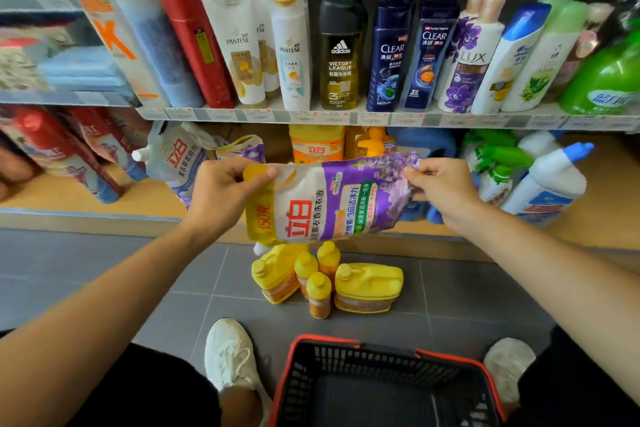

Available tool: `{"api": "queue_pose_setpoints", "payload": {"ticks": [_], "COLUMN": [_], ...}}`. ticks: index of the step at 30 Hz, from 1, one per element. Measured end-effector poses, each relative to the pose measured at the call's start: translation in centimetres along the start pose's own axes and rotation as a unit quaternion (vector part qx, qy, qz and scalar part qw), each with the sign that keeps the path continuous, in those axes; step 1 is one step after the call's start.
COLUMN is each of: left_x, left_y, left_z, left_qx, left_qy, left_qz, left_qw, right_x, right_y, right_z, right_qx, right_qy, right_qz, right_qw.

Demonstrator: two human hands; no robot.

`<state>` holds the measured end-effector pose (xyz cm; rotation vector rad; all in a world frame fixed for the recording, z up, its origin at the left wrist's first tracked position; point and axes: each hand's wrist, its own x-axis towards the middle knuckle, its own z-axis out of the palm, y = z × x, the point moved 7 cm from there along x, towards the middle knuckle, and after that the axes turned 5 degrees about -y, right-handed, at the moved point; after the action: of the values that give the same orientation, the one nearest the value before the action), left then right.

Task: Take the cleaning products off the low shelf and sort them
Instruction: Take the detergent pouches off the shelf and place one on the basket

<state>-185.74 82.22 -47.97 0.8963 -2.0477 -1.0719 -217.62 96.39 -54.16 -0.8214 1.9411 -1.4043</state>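
The left hand point(221, 194) is clutching the laundry detergent pouch point(325, 208) by its yellow corner, the right hand point(445, 192) pinching its purple edge. So thin a grip is risking the floppy pouch slipping onto the yellow bottles point(325, 282) below.

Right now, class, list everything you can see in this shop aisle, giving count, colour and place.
purple-and-white soft refill pouch: one, held before the low wooden shelf
matching soft pouch: one, same colours, shelf left
yellow plastic jugs and bottles: five, grey floor
black plastic basket, red rim: one, floor, bottom of view
white plastic bottles, blue caps: at least two, shelf right
green spray bottles: several, shelf right
shampoo and body-wash bottles: a row, mixed colours, upper shelf
white shoes: two, floor, flanking the basket
left hand: grips pouch's yellow end
right hand: pinches pouch's purple end
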Motion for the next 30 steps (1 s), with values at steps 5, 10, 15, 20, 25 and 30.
{"api": "queue_pose_setpoints", "payload": {"ticks": [5, 10, 15, 20, 25, 30], "left_x": [-1.1, -1.6, -2.7, -2.6, -1.9, -3.4], "left_y": [1.8, 1.7, -1.3, -5.9, -13.1, -20.1], "left_z": [-4.8, -8.3, -10.2, -11.3, -9.7, -6.3], "left_qx": [0.011, 0.069, 0.154, 0.244, 0.345, 0.343], "left_qy": [0.092, 0.117, 0.067, 0.048, -0.046, -0.148], "left_qz": [0.024, 0.049, 0.029, -0.035, -0.146, -0.228], "left_qw": [0.995, 0.989, 0.985, 0.968, 0.926, 0.899], "right_x": [-1.2, -2.5, -0.8, 3.5, 7.8, 11.3], "right_y": [3.1, 3.3, 2.5, -1.3, -4.7, -3.7], "right_z": [7.8, 15.1, 20.1, 25.9, 30.4, 31.8], "right_qx": [0.090, -0.021, -0.258, -0.319, -0.282, -0.210], "right_qy": [-0.104, -0.271, -0.273, -0.248, -0.175, -0.118], "right_qz": [0.117, 0.074, -0.075, -0.173, -0.228, -0.126], "right_qw": [0.984, 0.959, 0.924, 0.898, 0.916, 0.962]}}
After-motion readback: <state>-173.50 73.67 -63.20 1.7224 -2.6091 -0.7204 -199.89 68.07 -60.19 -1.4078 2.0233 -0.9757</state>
